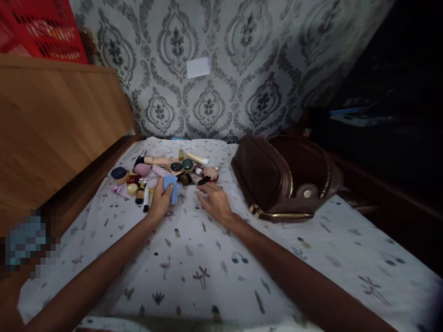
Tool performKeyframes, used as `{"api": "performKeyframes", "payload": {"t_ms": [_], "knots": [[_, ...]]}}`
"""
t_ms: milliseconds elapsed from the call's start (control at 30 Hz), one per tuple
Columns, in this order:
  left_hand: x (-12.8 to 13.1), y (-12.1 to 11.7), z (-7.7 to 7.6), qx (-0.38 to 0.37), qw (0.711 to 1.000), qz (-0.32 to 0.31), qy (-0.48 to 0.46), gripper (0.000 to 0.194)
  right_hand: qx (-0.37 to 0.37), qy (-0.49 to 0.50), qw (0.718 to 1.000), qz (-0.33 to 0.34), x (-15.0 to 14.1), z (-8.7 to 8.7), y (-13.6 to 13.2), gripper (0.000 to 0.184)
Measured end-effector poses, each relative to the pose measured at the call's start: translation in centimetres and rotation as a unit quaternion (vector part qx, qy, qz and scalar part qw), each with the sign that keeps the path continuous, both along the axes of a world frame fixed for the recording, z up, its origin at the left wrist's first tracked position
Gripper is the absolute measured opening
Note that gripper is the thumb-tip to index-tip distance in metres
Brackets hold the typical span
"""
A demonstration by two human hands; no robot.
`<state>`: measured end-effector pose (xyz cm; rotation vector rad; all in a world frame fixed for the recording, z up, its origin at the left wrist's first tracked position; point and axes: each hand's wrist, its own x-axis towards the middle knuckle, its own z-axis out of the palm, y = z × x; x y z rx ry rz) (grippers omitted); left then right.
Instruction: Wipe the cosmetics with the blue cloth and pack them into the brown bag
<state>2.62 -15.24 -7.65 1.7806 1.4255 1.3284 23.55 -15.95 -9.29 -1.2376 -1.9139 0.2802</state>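
Observation:
A folded light-blue cloth (170,188) is gripped in my left hand (160,201), just in front of a spread of cosmetics. My right hand (215,201) has its fingers apart, slightly blurred, close to a dark item and a round pinkish-gold compact (210,173). Around my left hand lie a small gold-and-black bottle (140,193), a white tube with a black end (146,199) and a pale yellow round item (132,188). Farther back are a dark green round compact (187,164), a cream tube (197,158) and a dark-lidded jar (119,174).
An unzipped brown bag (266,180) stands on the right of the patterned white sheet (194,258). Wooden furniture (58,120) borders the left, with a red plastic basket (44,32) on top. Behind is a wallpapered wall (207,106) with a white switch plate (198,68).

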Motion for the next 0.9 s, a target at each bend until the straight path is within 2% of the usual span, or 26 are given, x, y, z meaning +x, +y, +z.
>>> {"api": "performKeyframes", "payload": {"t_ms": [100,200,300,400,567,667,767,833,900], "knots": [[0.4,0.0,-0.8,0.027,0.998,-0.010,0.061,0.020,-0.009,0.040,0.995,-0.092,1.6,-0.7,1.8,0.032],[1.0,-0.6,-1.3,0.044,0.989,-0.040,0.134,0.020,-0.028,0.072,0.987,-0.142,2.6,-1.6,3.6,0.042],[1.3,-1.3,-1.3,0.049,0.976,-0.078,0.198,0.023,-0.049,0.090,0.982,-0.159,2.5,-1.9,5.3,0.047],[1.3,-1.6,-1.1,0.051,0.965,-0.102,0.237,0.024,-0.075,0.102,0.977,-0.170,2.1,-1.6,7.0,0.045],[1.0,-1.4,-1.0,0.057,0.963,-0.113,0.237,0.022,-0.106,0.143,0.967,-0.182,2.2,-0.8,8.5,0.040],[0.8,-1.2,-1.1,0.066,0.970,-0.106,0.208,0.020,-0.088,0.189,0.961,-0.183,2.5,-0.5,7.6,0.042],[0.5,-1.1,-1.0,0.075,0.978,-0.091,0.171,0.019,-0.055,0.235,0.958,-0.157,2.4,0.0,5.3,0.044],[0.3,-1.2,-0.8,0.077,0.983,-0.083,0.148,0.019,-0.056,0.260,0.957,-0.116,2.1,0.2,3.1,0.043],[0.2,-1.4,-0.5,0.075,0.985,-0.080,0.130,0.020,-0.096,0.301,0.948,-0.036,1.8,0.3,0.7,0.041]]}}
